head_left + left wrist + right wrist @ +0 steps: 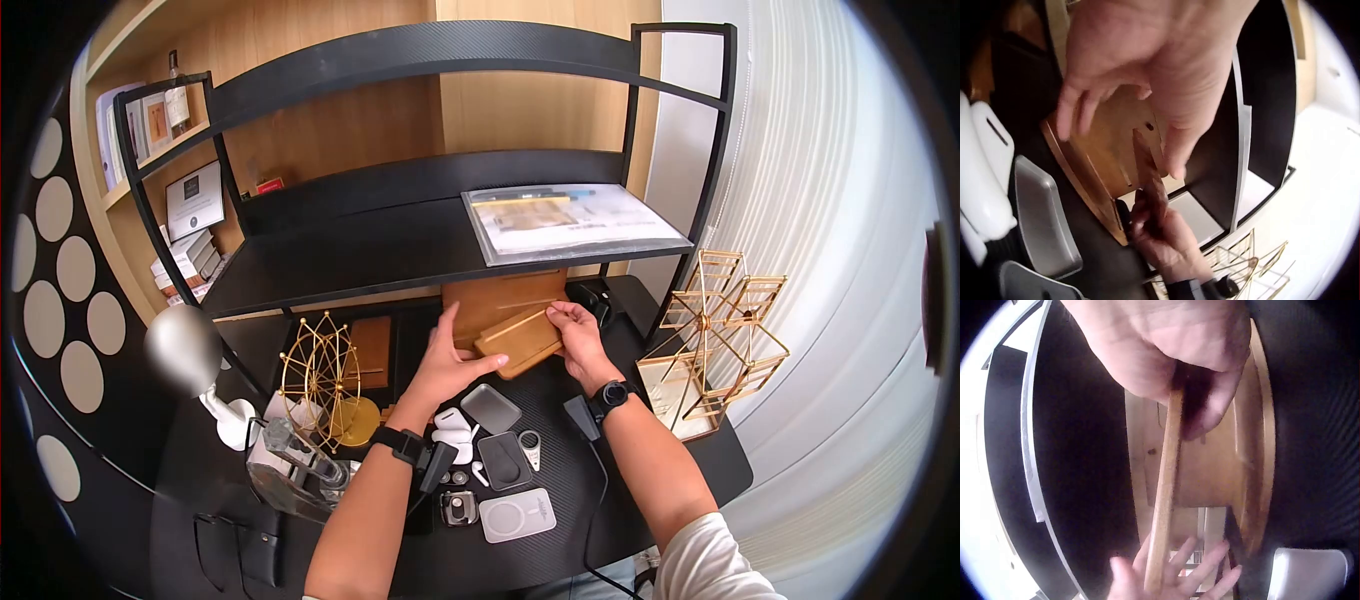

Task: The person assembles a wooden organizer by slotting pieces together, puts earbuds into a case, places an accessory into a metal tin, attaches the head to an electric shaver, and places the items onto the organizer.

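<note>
My right hand [577, 335] pinches a small brown wooden panel [525, 343] with a raised rim by its right end. My left hand [452, 362] is at the panel's other end, fingers spread and thumb tip overlapping its near edge. In the right wrist view, the panel [1165, 487] appears edge-on, pointing toward the open left palm [1166, 581]. Behind it stands a larger brown wooden piece [478, 292], tilted up under the shelf. The left wrist view shows this larger piece [1107, 140] with a small dark hole and a ledge along its lower side.
Nearer me lie a grey metal tin [491, 407], a dark tray [504, 461], a white earbuds case [453, 432] and a white charging puck block [517, 515]. Golden wheel models stand left [322, 375] and right [715, 340]. A black shelf [370, 250] overhangs the back.
</note>
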{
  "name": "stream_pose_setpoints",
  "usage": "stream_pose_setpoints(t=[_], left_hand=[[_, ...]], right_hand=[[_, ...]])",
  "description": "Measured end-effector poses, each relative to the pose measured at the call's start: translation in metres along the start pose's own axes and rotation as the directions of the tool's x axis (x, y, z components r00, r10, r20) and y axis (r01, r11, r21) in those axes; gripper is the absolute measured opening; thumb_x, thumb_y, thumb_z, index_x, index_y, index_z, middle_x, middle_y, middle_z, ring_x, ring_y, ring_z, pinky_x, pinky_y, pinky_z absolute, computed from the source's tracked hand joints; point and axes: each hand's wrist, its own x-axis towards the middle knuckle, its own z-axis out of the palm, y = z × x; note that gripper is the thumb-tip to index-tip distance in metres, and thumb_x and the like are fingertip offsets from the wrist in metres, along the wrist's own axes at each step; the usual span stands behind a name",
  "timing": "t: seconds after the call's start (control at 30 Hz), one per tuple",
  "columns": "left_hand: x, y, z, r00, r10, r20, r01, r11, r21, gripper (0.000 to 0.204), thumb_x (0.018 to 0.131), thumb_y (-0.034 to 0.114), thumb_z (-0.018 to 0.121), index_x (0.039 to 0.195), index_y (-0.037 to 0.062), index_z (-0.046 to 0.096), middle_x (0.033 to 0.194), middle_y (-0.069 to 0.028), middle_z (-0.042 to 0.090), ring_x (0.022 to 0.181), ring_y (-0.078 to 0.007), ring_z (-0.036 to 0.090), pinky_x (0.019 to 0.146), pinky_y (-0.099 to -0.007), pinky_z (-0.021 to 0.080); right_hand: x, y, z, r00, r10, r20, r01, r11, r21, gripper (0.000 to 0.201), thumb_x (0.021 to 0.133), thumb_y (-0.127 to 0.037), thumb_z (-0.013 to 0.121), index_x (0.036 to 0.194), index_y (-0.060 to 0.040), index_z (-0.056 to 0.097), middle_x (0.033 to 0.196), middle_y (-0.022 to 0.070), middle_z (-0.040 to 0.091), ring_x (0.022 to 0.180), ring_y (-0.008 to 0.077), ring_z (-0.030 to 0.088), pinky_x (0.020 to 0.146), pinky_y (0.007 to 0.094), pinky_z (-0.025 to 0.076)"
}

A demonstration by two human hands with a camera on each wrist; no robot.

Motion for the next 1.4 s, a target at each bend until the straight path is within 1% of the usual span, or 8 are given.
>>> stream_pose_setpoints(t=[0.2,0.23,0.3,0.57,0.67,0.73,0.87,1.4], left_hand=[[0.01,-0.002,0.016,0.978,-0.171,0.122,0.209,0.856,-0.473,0.074,0.089,-0.008,0.071,0.151,-0.0067,0.03,0.129,-0.0236,0.058,0.101,-0.0319,0.071,0.078,-0.0391,0.067],[0.015,-0.005,0.013,0.969,-0.232,0.089,0.242,0.805,-0.541,0.071,0.089,-0.009,0.07,0.149,-0.0086,0.031,0.127,-0.0242,0.058,0.101,-0.0336,0.071,0.079,-0.0409,0.067],[0.019,-0.01,0.009,0.947,-0.32,0.011,0.262,0.756,-0.6,0.066,0.089,-0.011,0.069,0.144,-0.013,0.033,0.127,-0.026,0.056,0.099,-0.0371,0.071,0.081,-0.0432,0.068],[0.023,0.004,0.012,0.943,-0.311,0.118,0.32,0.755,-0.572,0.069,0.096,0.005,0.069,0.148,-0.0123,0.027,0.131,-0.0274,0.052,0.107,-0.0361,0.069,0.086,-0.043,0.066],[0.026,-0.007,0.02,0.951,-0.307,-0.023,0.277,0.887,-0.37,0.066,0.101,0.022,0.066,0.15,-0.0094,0.036,0.133,-0.03,0.057,0.108,-0.0377,0.071,0.089,-0.0427,0.062],[0.028,-0.016,0.014,0.976,-0.047,0.214,-0.104,0.764,0.637,0.048,0.097,0.027,0.069,0.133,-0.0024,0.063,0.125,-0.0276,0.067,0.109,-0.0396,0.07,0.094,-0.0447,0.057],[0.017,-0.01,0.019,0.95,-0.212,0.23,-0.036,0.657,0.753,0.033,0.095,0.03,0.07,0.105,-0.0002,0.077,0.114,-0.0233,0.072,0.111,-0.0385,0.069,0.097,-0.0453,0.054],[0.02,-0.009,0.007,0.912,-0.238,0.333,-0.121,0.62,0.775,0.049,0.083,0.036,0.079,0.114,-0.0015,0.075,0.135,-0.021,0.065,0.116,-0.0375,0.067,0.105,-0.0433,0.051]], right_hand=[[-0.014,-0.011,0.008,0.998,0.028,0.064,-0.028,1.0,0.011,0.035,0.103,-0.028,0.064,0.127,-0.0029,0.058,0.123,0.0116,0.065,0.105,0.0221,0.067,0.08,0.0381,0.059],[-0.009,-0.007,0.008,0.968,-0.242,0.069,0.252,0.924,-0.287,0.041,0.102,-0.031,0.064,0.132,-0.0032,0.057,0.127,0.015,0.061,0.113,0.0255,0.063,0.091,0.0406,0.055],[-0.01,0.006,0.001,0.667,-0.691,0.277,0.598,0.276,-0.752,0.051,0.096,-0.03,0.067,0.139,-0.0045,0.057,0.135,0.021,0.054,0.124,0.0335,0.054,0.11,0.0436,0.041],[-0.051,-0.043,0.011,0.361,-0.355,0.862,0.724,-0.475,-0.499,0.013,0.079,-0.016,0.067,0.089,-0.0085,0.064,0.088,0.0061,0.062,0.091,0.0256,0.064,0.08,0.0363,0.053],[-0.023,-0.036,-0.001,0.404,-0.367,0.838,0.659,-0.519,-0.545,0.013,0.079,-0.016,0.065,0.09,-0.0082,0.064,0.09,0.0069,0.063,0.09,0.0256,0.064,0.078,0.0372,0.054],[-0.007,-0.041,-0.007,0.46,-0.333,0.823,0.601,-0.565,-0.565,0.015,0.082,-0.015,0.063,0.095,-0.0079,0.063,0.093,0.0073,0.062,0.093,0.0261,0.066,0.08,0.039,0.056],[0.024,-0.045,-0.009,0.479,-0.302,0.824,0.56,-0.617,-0.552,0.014,0.085,-0.014,0.062,0.097,-0.008,0.061,0.097,0.0081,0.064,0.097,0.0273,0.067,0.082,0.04,0.057],[0.069,-0.033,0.001,0.496,-0.214,0.842,0.556,-0.666,-0.497,0.023,0.087,-0.012,0.061,0.11,-0.008,0.063,0.107,0.0097,0.071,0.099,0.0271,0.071,0.082,0.0399,0.059]])
